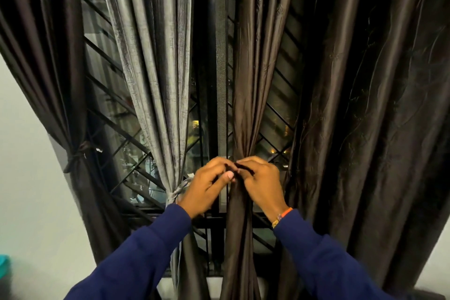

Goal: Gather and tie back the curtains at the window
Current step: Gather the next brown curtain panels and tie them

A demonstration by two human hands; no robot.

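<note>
Where my two hands meet at the middle of the frame, the glossy dark brown satin curtain (246, 95) is bunched into a narrow column that runs straight up and down, fanning wider toward the top and hanging slim below my wrists. My left hand (207, 185) and right hand (261, 182) both have fingers curled at the pinched waist of that column, nipping a thin dark tie strip (243, 167) between fingertips; I cannot tell how the strip wraps behind the fabric. Left of it hangs a ribbed silver-grey curtain (155, 75), already cinched by a grey knotted band (176, 191) just beside my left wrist. At far left a dark brown drape (48, 61) is bound by its own tie (76, 156). Behind them, the black diagonal window grille (117, 105) shows dim, blurry shapes outside. A broad loose dark curtain (379, 117) fills the right side, its top cut off.
</note>
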